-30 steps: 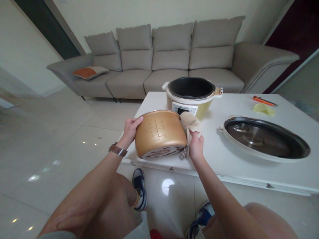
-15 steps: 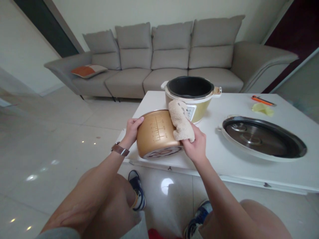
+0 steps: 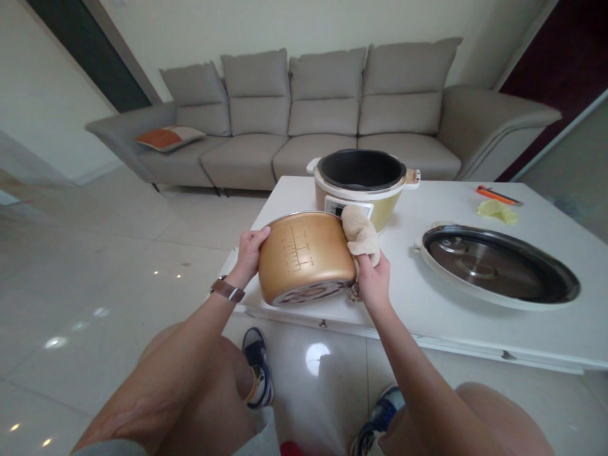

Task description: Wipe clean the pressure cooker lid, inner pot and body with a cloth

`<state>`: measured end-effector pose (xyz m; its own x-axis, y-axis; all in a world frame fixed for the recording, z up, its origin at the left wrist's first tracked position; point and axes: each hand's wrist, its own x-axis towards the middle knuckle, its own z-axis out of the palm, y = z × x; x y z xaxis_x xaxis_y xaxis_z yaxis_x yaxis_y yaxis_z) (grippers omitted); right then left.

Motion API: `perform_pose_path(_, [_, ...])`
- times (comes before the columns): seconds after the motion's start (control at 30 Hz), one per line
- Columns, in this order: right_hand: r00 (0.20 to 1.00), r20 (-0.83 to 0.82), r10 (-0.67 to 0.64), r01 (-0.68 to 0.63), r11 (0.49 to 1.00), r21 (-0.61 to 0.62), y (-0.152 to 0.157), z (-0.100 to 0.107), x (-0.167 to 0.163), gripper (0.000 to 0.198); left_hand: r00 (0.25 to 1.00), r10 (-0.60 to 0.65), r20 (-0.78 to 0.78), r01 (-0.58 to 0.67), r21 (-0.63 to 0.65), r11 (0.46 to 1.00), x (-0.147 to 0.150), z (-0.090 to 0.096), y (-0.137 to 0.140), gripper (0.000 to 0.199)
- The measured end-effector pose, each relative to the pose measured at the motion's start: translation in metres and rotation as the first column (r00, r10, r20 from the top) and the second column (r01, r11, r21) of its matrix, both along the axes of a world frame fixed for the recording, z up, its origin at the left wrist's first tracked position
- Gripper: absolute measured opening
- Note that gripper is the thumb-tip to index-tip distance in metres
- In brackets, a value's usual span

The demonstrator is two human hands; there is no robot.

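Observation:
A gold rice cooker inner pot [image 3: 306, 256] with level marks on its wall is tilted, its stained underside facing me, over the table's front edge. My left hand [image 3: 250, 253] grips the pot's left side, thumb on the wall near the rim. On the other side, my right hand [image 3: 373, 278] is closed on a beige cloth [image 3: 361, 235], which rests against the pot's right wall. Behind the pot stands the rice cooker body [image 3: 363, 183], lidless, with a dark interior. To the right, the detached lid [image 3: 494, 266] lies with its metal inner side up.
The white table [image 3: 441, 329] has drawers along its front. An orange utility knife [image 3: 498, 195] and a yellow crumpled piece [image 3: 496, 212] lie at its back right. A grey sofa [image 3: 323, 149] with an orange-and-beige cushion [image 3: 170, 137] stands behind.
My right hand and the cloth have shifted from the front of the pot's wall round to its right side. The pot has turned slightly in my left hand.

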<state>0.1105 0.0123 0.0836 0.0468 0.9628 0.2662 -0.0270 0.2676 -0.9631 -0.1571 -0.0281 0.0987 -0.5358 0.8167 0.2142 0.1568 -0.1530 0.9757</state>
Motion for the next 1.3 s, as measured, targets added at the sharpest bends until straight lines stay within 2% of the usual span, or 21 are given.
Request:
perform_pose_path(0.1, [0.998,-0.056,-0.032,0.025,0.993,-0.114,0.002,-0.007,-0.003,0.039,0.999,0.002,0.032,-0.002,0.005,1.000,0.001,-0.001,0.000,0.058])
perform_pose_path(0.17, [0.997,-0.064,-0.047,0.037,0.989,-0.140,0.003,-0.009,-0.003,0.039,0.999,-0.005,0.049,0.004,0.012,1.000,0.001,-0.001,0.001,0.058])
perform_pose_path(0.4, [0.997,-0.007,-0.075,0.074,0.992,-0.107,0.001,-0.005,0.003,0.037,0.997,-0.017,0.073,0.013,0.049,0.999,0.004,-0.006,0.004,0.060])
perform_pose_path(0.67, [0.995,0.017,-0.098,0.098,0.993,-0.061,0.008,-0.002,0.010,0.034,0.994,0.025,0.104,-0.034,0.083,0.996,0.014,-0.015,0.003,0.059])
perform_pose_path(0.97, [0.993,0.022,-0.113,0.114,0.992,-0.056,0.011,0.000,0.012,0.037,0.998,0.019,0.059,-0.024,0.083,0.996,0.013,-0.019,0.010,0.063])
perform_pose_path(1.17, [0.993,0.012,-0.114,0.115,0.991,-0.070,0.010,0.001,0.013,0.037,0.987,-0.076,-0.145,0.091,0.103,0.991,0.014,0.002,0.008,0.053])
perform_pose_path(1.3, [0.995,0.039,-0.087,0.089,0.994,-0.067,0.010,0.003,0.013,0.038,0.982,-0.103,-0.160,0.117,0.082,0.990,0.016,0.013,0.005,0.045])
